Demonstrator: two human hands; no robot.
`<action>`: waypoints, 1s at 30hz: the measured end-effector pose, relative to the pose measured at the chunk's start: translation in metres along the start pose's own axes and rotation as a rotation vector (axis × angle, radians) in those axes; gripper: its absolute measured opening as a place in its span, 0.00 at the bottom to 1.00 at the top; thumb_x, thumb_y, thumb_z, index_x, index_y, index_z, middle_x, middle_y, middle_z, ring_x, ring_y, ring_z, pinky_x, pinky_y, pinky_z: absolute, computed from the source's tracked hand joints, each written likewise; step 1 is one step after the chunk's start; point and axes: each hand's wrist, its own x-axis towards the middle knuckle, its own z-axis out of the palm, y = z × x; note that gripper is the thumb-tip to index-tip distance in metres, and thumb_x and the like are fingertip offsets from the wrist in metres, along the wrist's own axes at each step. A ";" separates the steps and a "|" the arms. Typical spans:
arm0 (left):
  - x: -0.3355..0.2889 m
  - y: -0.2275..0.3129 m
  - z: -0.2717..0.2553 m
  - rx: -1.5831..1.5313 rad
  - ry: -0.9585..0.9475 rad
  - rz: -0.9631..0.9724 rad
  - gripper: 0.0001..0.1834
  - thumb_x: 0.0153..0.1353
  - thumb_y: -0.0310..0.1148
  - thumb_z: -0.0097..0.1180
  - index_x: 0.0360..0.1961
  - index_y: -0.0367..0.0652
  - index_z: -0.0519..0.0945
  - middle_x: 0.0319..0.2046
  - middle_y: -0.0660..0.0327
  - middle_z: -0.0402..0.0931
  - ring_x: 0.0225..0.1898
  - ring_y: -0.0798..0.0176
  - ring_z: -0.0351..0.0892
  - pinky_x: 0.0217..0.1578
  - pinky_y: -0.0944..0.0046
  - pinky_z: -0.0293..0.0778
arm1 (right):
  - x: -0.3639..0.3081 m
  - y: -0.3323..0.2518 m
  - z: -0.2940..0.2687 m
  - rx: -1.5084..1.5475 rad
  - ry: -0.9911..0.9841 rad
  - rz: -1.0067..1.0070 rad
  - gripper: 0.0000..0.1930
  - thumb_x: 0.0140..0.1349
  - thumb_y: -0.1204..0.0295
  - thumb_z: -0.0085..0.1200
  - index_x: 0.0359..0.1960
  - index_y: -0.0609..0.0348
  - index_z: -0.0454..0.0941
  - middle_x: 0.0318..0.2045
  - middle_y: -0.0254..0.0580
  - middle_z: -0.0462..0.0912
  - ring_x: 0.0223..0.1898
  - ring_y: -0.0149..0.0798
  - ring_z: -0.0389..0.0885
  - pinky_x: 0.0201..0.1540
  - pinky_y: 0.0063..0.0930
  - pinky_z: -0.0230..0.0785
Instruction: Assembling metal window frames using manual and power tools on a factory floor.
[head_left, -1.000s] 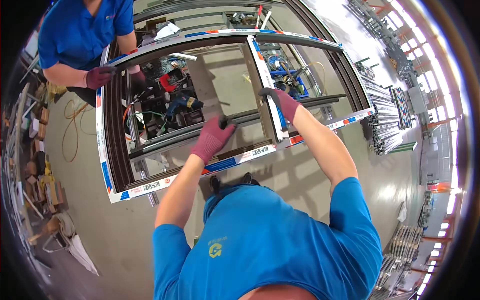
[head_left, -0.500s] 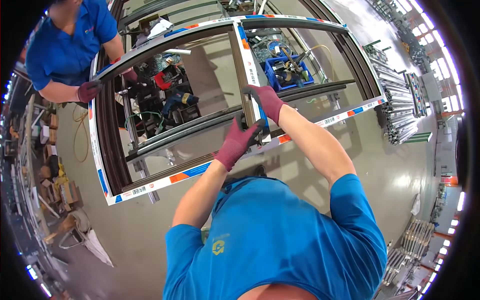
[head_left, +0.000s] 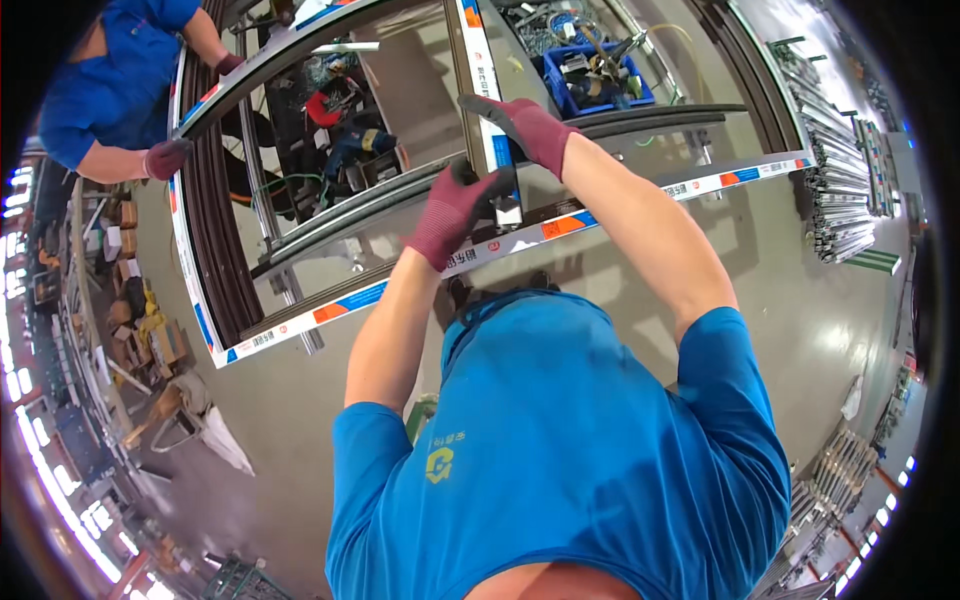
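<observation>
Mullion (head_left: pixel 483 75) running straight out from the near rail (head_left: pixel 565 228)

Head view: the mullion stands inside a film-covered window frame (head_left: pixel 197 225), its lower end meeting the near rail in front of the person. Its long axis points away from the body, leaning slightly left toward the far side. The left hand (head_left: pixel 453 212) is nearer that lower end, thumb on one side and fingers across the top, grasping it. The right hand (head_left: pixel 530 132) comes in from the right, farther up, fingers laid across the mullion; whether they are clenched or merely resting I cannot tell, since the undersides are hidden. A dark support bar (head_left: pixel 355 213) appears to pass beneath. At the frame's left side, a co-worker's hand (head_left: pixel 168 158) touches the edge. Through the right opening shows a blue crate (head_left: pixel 556 82).

One second ago the left hand was apart from the mullion, over the support bar to its left; now it is on the mullion's end. The right hand was on the mullion then too. The frame now sits higher in view, its far rail mostly cut off.
</observation>
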 end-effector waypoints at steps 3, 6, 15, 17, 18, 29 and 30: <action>0.006 -0.015 -0.038 0.238 0.050 -0.032 0.22 0.68 0.45 0.68 0.53 0.38 0.84 0.34 0.66 0.82 0.34 0.73 0.79 0.37 0.71 0.76 | -0.048 -0.006 -0.027 0.025 -0.032 -0.060 0.39 0.64 0.37 0.61 0.51 0.69 0.85 0.42 0.48 0.87 0.43 0.38 0.81 0.51 0.37 0.74; 0.014 -0.022 -0.055 0.379 0.007 -0.058 0.25 0.68 0.45 0.68 0.58 0.38 0.82 0.42 0.66 0.84 0.39 0.73 0.79 0.40 0.70 0.76 | -0.081 0.033 -0.092 -0.252 0.010 -0.111 0.38 0.67 0.39 0.61 0.61 0.65 0.80 0.45 0.44 0.86 0.47 0.37 0.82 0.51 0.36 0.74; 0.021 -0.025 -0.001 0.550 -0.049 -0.052 0.33 0.67 0.59 0.66 0.55 0.39 0.81 0.45 0.62 0.82 0.48 0.69 0.76 0.52 0.61 0.75 | -0.143 0.115 -0.183 -0.957 0.485 -0.324 0.25 0.70 0.50 0.57 0.59 0.53 0.81 0.54 0.47 0.86 0.54 0.55 0.84 0.60 0.47 0.72; 0.018 -0.018 0.004 0.553 -0.009 -0.099 0.34 0.68 0.60 0.64 0.58 0.39 0.80 0.48 0.62 0.82 0.51 0.68 0.76 0.54 0.60 0.75 | -0.142 0.120 -0.184 -0.944 0.509 -0.344 0.24 0.70 0.51 0.57 0.59 0.52 0.81 0.53 0.45 0.86 0.54 0.54 0.84 0.59 0.47 0.72; 0.018 -0.014 0.005 0.545 0.024 -0.134 0.36 0.69 0.62 0.62 0.61 0.40 0.80 0.50 0.62 0.82 0.54 0.68 0.76 0.56 0.59 0.74 | -0.141 0.122 -0.186 -0.921 0.518 -0.350 0.23 0.70 0.51 0.57 0.58 0.52 0.81 0.52 0.44 0.87 0.53 0.53 0.85 0.59 0.47 0.72; 0.088 -0.053 0.063 0.253 0.525 -0.361 0.46 0.66 0.78 0.47 0.66 0.48 0.77 0.55 0.62 0.82 0.49 0.62 0.84 0.50 0.50 0.78 | -0.135 0.134 -0.190 -0.905 0.601 -0.446 0.23 0.68 0.50 0.60 0.55 0.50 0.83 0.44 0.39 0.89 0.49 0.48 0.86 0.56 0.44 0.72; 0.078 -0.064 0.046 0.254 0.532 -0.365 0.46 0.66 0.78 0.47 0.66 0.48 0.77 0.55 0.62 0.82 0.49 0.62 0.84 0.50 0.50 0.78 | -0.140 0.138 -0.189 -0.901 0.595 -0.446 0.23 0.68 0.50 0.60 0.55 0.50 0.83 0.44 0.39 0.89 0.49 0.48 0.86 0.56 0.44 0.72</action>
